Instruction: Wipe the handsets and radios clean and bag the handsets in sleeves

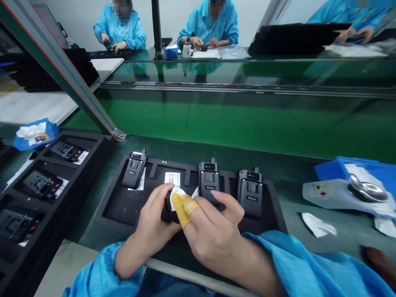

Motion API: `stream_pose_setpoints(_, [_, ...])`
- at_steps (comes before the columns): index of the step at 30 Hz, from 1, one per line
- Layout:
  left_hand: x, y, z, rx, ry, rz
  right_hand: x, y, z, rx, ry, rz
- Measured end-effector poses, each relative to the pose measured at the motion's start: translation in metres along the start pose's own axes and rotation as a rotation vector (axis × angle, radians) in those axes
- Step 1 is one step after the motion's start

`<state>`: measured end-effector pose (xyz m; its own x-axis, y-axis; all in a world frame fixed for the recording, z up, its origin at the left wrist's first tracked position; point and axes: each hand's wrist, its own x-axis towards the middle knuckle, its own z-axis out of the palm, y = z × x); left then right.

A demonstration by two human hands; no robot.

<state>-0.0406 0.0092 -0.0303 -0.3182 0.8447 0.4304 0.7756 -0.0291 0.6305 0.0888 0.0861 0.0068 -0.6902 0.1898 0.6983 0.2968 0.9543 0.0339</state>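
Observation:
My left hand (153, 218) is wrapped round a small black device (169, 211), held over a black foam tray (120, 206). My right hand (210, 231), with yellow finger cots on thumb and forefinger, pinches a white wipe (177, 193) against the top of that device. Three black radios stand in the tray's slots: one at the left (133, 169), one in the middle (209, 180), one at the right (250, 192). A white label (172, 177) lies in the empty slot behind my hands.
A second foam tray (46, 181) with more radios sits at the left, a blue packet of wipes (35, 133) behind it. At the right are a white box with a metal dish (365, 190) and a scrap of paper (318, 226). Beyond the green belt (247, 123), people in blue coats work.

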Motion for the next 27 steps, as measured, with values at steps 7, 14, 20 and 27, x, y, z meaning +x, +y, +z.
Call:
stream_pose_setpoints(7, [-0.002, 0.000, -0.002, 0.018, -0.033, -0.099, -0.005, 0.008, -0.002, -0.016, -0.044, 0.069])
stream_pose_setpoints(14, [0.000, 0.001, -0.003, 0.012, -0.024, -0.039, -0.001, 0.008, 0.001, 0.056, -0.005, -0.054])
stream_pose_setpoints(20, [0.002, 0.000, -0.002, 0.065, -0.020, -0.086, -0.003, 0.015, 0.002, -0.028, -0.048, 0.011])
stream_pose_setpoints(27, [0.070, -0.013, 0.001, 0.296, -0.112, -0.279, 0.003, 0.042, -0.011, -0.171, -0.039, 0.038])
